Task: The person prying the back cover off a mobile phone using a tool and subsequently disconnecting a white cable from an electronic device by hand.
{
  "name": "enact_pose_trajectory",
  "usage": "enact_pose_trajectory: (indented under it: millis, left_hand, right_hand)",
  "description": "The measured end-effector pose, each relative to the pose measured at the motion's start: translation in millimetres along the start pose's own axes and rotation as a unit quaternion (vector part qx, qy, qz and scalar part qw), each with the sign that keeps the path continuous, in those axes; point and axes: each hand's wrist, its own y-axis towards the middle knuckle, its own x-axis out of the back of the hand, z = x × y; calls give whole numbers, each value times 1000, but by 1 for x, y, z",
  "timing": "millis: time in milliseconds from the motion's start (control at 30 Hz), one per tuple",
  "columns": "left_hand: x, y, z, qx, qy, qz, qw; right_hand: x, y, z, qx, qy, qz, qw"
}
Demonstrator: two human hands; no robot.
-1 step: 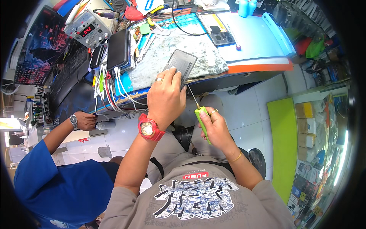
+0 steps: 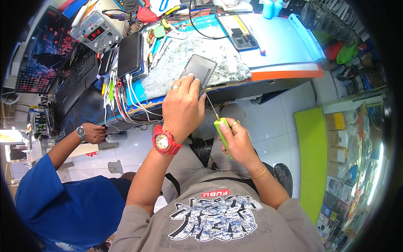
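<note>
At bench edge, centre: flat dark rectangular phone-sized panel with a dotted face (image 2: 198,71), lying on the grey mottled work mat (image 2: 226,63); one counted.
Panel axis: long axis runs from near-left to far-right, near end under the fingers, far end pointing toward the back of the bench.
Left hand (image 2: 182,107): closed down on the near end of the panel, fingertips (image 2: 191,80) pressing its face; one ring, one red wristwatch (image 2: 164,140) on the wrist.
Right hand (image 2: 238,140): fist wrapped around the green-handled screwdriver (image 2: 222,130); one ring, one thin gold bangle at the wrist.
Screwdriver axis: handle near and right, thin metal shaft pointing far-left, tip meeting the panel's near right edge; one counted.
Change from earlier picture: none to note; both hands, panel and screwdriver sit as before.
Left of bench: two dark slabs (image 2: 128,54) standing side by side with white cables hanging below; one bench power supply with red digits (image 2: 98,31).
Far right of mat: one black and yellow tray (image 2: 239,31) on the pale blue benchtop (image 2: 281,40).
Near left: one other person in a blue shirt, one hand (image 2: 94,133) with a wristwatch, resting by the bench edge.
</note>
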Motion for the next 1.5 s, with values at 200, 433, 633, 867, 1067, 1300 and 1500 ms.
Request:
enact_pose_trajectory:
  millis: [200,433,633,867,1067,1300,1500]
  left_hand:
    - [-3,0,2,-5,9,-5,1000]
    - [-3,2,1,-11,18,0,1000]
    - [-5,0,0,-15,26,-1,1000]
    - [-5,0,1,-14,19,-1,1000]
    - [-5,0,1,-11,20,2,1000]
    - [-4,1,1,-14,24,-3,1000]
    - [-4,2,0,-14,24,-5,1000]
  right_hand:
    - [0,-1,8,-4,5,2,1000]
    - [7,-1,13,-58,29,21,998]
    - [11,-4,15,-85,66,40,993]
    - [11,-2,15,-86,66,39,993]
    - [12,0,13,-81,75,44,993]
    - [13,1,13,-79,77,47,993]
    - [11,3,18,-82,77,41,993]
